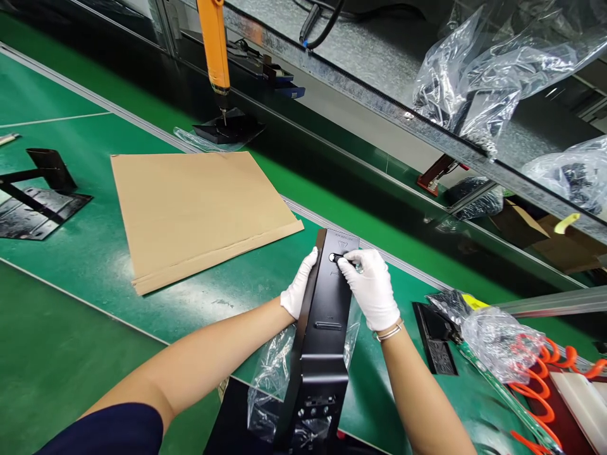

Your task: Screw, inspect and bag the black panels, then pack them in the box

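A long black metal housing (327, 303) points away from me, its near end over the table's front edge. Clear plastic wrap (272, 385) hangs about its lower part. My left hand (300, 284), in a white glove, grips the housing's left side near the far end, its fingers partly hidden behind the edge. My right hand (372, 284), also gloved, pinches a small black part (337, 258) against a round white spot near the top of the housing. What exactly that part is, I cannot make out.
Flat brown cardboard (203, 215) lies left of the housing. A black stand (47, 183) is at the far left. An orange electric screwdriver (215, 50) hangs over a black piece. At right are a black plate (434, 338), bagged parts (497, 338) and a coiled orange hose (538, 385).
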Demonstrator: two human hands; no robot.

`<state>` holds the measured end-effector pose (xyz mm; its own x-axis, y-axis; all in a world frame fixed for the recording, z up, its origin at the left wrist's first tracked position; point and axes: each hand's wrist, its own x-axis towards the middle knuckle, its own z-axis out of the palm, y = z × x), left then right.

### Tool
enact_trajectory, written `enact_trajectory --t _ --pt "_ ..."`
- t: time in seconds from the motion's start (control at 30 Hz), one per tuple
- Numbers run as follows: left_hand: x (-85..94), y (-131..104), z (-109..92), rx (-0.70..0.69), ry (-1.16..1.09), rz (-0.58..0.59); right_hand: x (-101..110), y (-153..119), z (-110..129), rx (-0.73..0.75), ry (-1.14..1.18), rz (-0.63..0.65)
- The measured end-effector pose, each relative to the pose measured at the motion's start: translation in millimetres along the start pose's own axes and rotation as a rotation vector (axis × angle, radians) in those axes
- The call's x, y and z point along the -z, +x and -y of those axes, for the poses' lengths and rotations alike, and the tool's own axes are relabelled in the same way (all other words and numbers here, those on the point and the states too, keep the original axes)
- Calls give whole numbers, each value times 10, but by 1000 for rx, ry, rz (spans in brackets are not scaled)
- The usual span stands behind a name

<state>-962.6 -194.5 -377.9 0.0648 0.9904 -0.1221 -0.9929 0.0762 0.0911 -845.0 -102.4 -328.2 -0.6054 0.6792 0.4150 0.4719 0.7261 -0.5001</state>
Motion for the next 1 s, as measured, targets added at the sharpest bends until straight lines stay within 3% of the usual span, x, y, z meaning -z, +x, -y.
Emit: enact_trajectory --t 0.17,0.33,0.73,0.87,1.0 --pt "47 20 21 55 -14 45 59 36 70 -223 73 103" --pt "60 22 33 60 6 69 127 55 130 -347 73 174" --pt "66 30 53 106 -40 87 153 26 94 -289 40 155" --pt "125 48 28 135 -6 93 161 33 12 -306 246 152" --pt "142 33 -4 135 28 116 164 15 -98 -335 396 46"
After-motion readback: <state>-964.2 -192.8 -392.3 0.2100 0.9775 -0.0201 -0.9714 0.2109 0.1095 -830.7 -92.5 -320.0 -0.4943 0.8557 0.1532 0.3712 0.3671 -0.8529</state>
